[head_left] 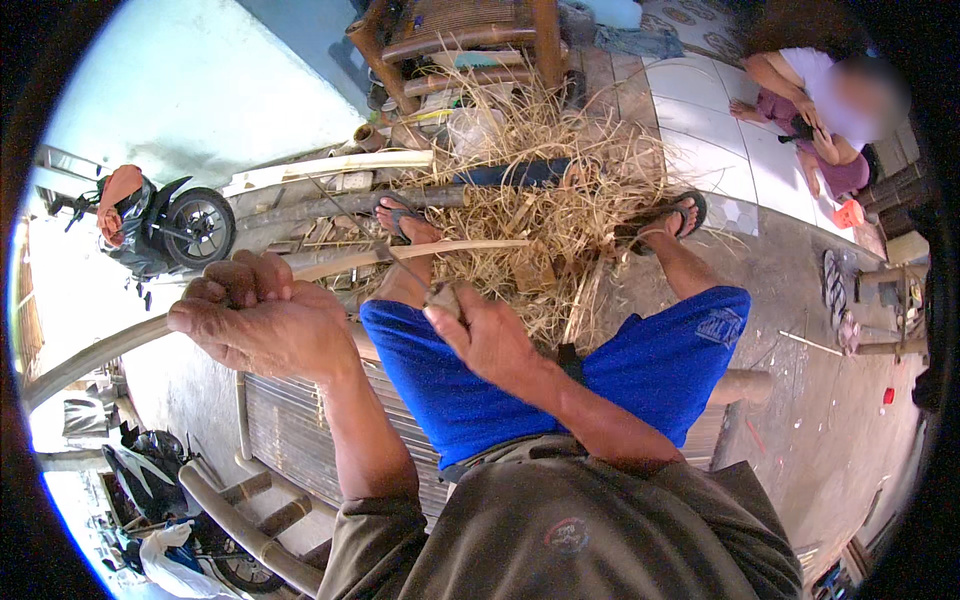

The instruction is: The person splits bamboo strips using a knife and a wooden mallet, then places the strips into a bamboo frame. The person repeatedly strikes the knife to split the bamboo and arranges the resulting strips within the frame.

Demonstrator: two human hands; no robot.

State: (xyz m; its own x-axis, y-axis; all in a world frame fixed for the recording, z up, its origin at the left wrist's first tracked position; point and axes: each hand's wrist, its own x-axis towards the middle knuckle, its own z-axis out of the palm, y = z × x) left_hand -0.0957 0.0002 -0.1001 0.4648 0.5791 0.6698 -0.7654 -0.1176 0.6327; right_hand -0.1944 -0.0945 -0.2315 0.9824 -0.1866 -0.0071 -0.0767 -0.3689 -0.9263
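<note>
My left hand is closed around a long pale bamboo strip, which runs from the far left edge across to the middle of the view. In my right hand is a knife, gripped by its handle. Its thin dark blade reaches up to the strip, a short way right of my left hand; whether it cuts in cannot be made out. Beneath the strip's tip, a large heap of curled shavings spreads between and beyond my sandalled feet.
I sit on a slatted bamboo bench. Beyond the heap stands a bamboo chair. Split bamboo lengths lie at the left, near a parked motorcycle. Another person sits on white tiles at the upper right.
</note>
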